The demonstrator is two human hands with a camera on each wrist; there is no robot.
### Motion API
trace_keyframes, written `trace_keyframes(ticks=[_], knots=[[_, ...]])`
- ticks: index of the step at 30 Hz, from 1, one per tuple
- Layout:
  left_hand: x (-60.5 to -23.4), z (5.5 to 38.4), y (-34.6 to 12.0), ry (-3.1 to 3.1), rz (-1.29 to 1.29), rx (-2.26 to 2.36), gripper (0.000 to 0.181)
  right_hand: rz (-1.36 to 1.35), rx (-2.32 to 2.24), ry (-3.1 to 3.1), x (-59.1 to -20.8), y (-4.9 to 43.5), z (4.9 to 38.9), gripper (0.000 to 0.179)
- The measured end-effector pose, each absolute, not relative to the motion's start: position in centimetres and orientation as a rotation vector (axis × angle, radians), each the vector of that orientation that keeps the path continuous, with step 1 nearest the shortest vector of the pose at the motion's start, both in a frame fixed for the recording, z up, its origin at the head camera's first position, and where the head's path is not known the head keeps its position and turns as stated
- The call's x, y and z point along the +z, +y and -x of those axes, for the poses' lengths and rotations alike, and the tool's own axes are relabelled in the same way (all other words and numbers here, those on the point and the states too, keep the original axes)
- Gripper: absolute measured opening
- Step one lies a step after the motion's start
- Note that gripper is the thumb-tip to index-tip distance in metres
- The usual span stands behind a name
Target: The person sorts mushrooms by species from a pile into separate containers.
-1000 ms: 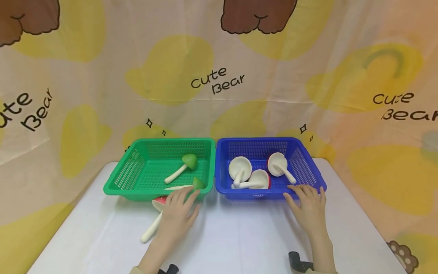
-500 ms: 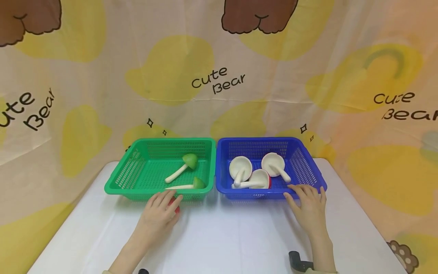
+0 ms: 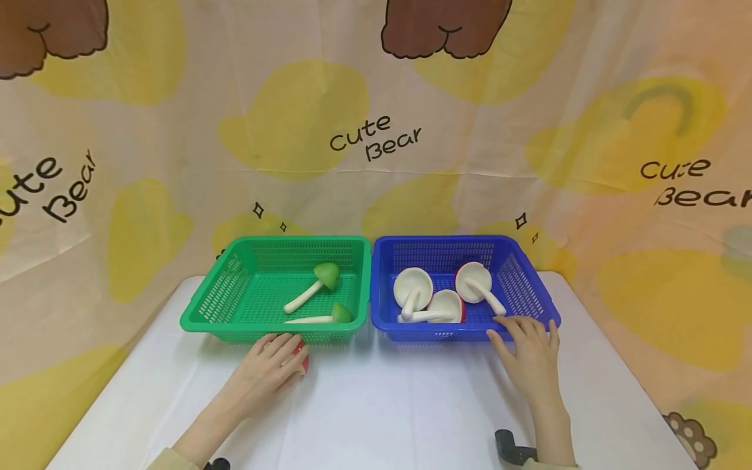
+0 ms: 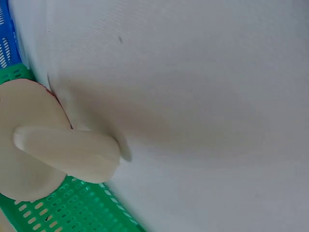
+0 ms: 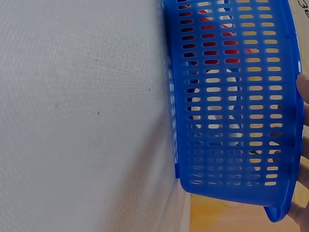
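My left hand (image 3: 267,365) grips a toy mushroom (image 3: 303,358) by its red cap, in front of the green basket. Most of the mushroom is hidden by the hand in the head view. The left wrist view shows its pale underside and thick stem (image 4: 72,152), with the green basket (image 4: 72,205) behind. My right hand (image 3: 531,356) rests its fingers on the front rim of the blue basket (image 3: 464,336). In the right wrist view, its fingertips (image 5: 303,89) touch that rim, holding nothing else.
Two green-capped mushrooms (image 3: 326,277) lie in the green basket (image 3: 200,320). Several red-capped ones with white undersides (image 3: 412,287) lie in the blue basket. Both baskets stand side by side on a white table (image 3: 388,405), before a printed cloth (image 3: 470,130).
My left hand moved left from over the mushroom and now holds its cap; the stem has gone from sight in the head view. The right hand has stayed on the rim.
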State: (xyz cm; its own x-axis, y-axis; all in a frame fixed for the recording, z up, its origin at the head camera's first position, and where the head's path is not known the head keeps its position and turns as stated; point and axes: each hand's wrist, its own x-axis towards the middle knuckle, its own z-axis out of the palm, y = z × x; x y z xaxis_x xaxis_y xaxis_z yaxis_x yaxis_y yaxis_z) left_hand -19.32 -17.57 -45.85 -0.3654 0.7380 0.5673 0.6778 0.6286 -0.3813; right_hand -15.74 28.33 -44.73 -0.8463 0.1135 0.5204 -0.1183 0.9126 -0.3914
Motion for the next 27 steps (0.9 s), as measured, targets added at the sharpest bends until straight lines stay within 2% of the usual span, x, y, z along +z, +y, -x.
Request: trace_keyframes(ticks=[8,15,27], knots=[[-46.1,19.4,-17.7,-2.098,1.111,0.165,0.043,-0.005,0.565,-2.521,-44.9,28.3,15.8,0.032],[-45.6,19.0,-17.5,-2.053,1.144,0.237,0.057,0.003,0.561,-2.527,-45.0,28.4,15.9,0.032],[-44.9,18.8,-16.3,-2.030,1.156,0.183,0.057,0.009,0.561,-2.534,-44.8,28.4,15.9,0.032]])
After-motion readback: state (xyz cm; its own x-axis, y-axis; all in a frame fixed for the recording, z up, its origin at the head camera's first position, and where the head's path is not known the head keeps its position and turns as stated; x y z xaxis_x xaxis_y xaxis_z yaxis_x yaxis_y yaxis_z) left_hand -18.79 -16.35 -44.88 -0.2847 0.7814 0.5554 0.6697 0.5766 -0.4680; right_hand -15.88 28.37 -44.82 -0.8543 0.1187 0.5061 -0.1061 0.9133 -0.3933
